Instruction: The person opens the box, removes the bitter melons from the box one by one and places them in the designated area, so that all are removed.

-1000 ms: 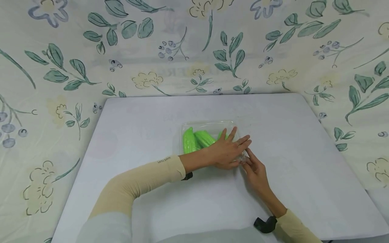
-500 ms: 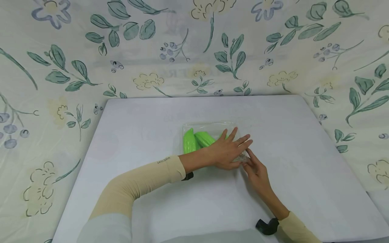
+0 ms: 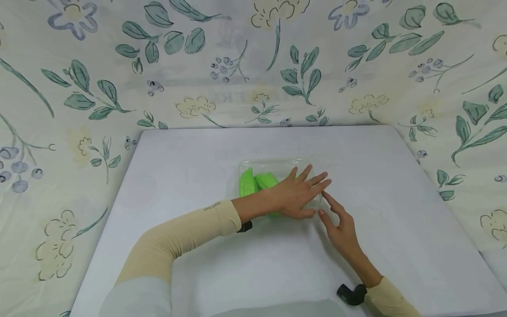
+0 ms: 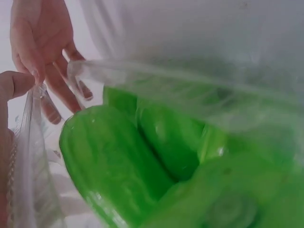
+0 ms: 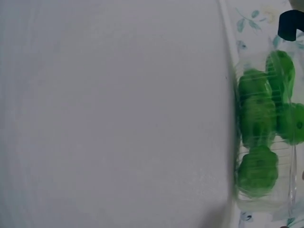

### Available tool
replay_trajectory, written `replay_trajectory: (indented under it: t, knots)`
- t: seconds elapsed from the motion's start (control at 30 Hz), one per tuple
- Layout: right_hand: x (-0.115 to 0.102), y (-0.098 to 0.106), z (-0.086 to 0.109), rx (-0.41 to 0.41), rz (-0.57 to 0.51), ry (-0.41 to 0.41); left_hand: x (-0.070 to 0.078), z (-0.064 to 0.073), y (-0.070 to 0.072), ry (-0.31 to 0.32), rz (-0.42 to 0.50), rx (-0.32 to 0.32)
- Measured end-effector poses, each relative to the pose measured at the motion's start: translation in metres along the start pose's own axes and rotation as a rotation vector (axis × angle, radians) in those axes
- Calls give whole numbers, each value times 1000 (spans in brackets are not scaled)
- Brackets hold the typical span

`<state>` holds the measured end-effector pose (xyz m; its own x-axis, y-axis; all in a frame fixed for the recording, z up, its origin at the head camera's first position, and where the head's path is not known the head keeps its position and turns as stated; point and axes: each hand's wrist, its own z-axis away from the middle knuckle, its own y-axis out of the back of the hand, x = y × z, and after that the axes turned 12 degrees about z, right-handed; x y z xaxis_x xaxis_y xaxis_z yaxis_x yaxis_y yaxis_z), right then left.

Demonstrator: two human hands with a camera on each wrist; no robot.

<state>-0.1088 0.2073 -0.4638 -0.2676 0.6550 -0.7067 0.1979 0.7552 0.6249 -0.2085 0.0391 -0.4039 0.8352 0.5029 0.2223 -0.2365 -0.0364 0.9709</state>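
A clear plastic box (image 3: pixel 273 164) holding several glossy green, elongated, ridged vegetables (image 3: pixel 248 181) rests mid-table. My left hand (image 3: pixel 299 193) lies across its right part with fingers spread, hiding some of the contents. At the box's front right corner is my right hand (image 3: pixel 341 224), its thumb and forefinger apart and their tips close to the edge. In the left wrist view, the right hand (image 4: pixel 45 42) has its fingers extended beside the clear edge, near the left thumb (image 4: pixel 16 84). The right wrist view shows the box (image 5: pixel 290 185) from the side, vegetables (image 5: pixel 258 171) inside.
The white table (image 3: pixel 190 158) extends all round the box. Behind it and at the sides hangs a floral-printed cloth (image 3: pixel 237 57). A black wrist mount (image 3: pixel 351 294) is by the right sleeve, another (image 3: pixel 245 226) beneath the left forearm.
My right thumb and fingers have parted at the box's corner, where they were close together before. The left hand stays over the box, shifted slightly right in the head view.
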Motion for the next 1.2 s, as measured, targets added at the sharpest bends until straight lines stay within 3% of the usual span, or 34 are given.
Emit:
replay_trajectory:
  t: [0.17, 0.3, 0.63, 0.87, 1.2]
  knots:
    - [-20, 11, -6, 9, 7, 27, -1, 7, 12, 22, 53, 3]
    - [-26, 15, -11, 9, 27, 24, -5, 20, 25, 43, 84, 22]
    - [-31, 23, -27, 53, 48, 82, -33, 80, 57, 112, 141, 156]
    - [10, 15, -40, 85, 52, 122, -47, 124, 50, 180, 206, 239]
    - [3, 22, -62, 130, 46, 129, -65, 162, 30, 290, 281, 340]
